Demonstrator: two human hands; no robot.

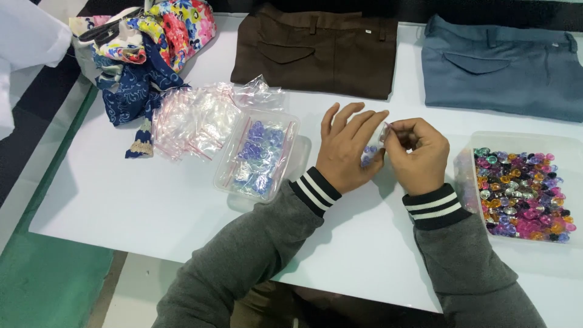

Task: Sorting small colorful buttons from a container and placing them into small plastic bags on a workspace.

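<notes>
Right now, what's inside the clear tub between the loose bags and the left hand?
The clear tub holds small zip bags filled with blue-purple beads. Whatever lies beneath those top bags is covered.

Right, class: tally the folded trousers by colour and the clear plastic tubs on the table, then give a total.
Brown folded trousers: 1
Blue-grey folded trousers: 1
Clear tub of bagged purple beads: 1
Clear tub of mixed-colour beads: 1
Total: 4
</notes>
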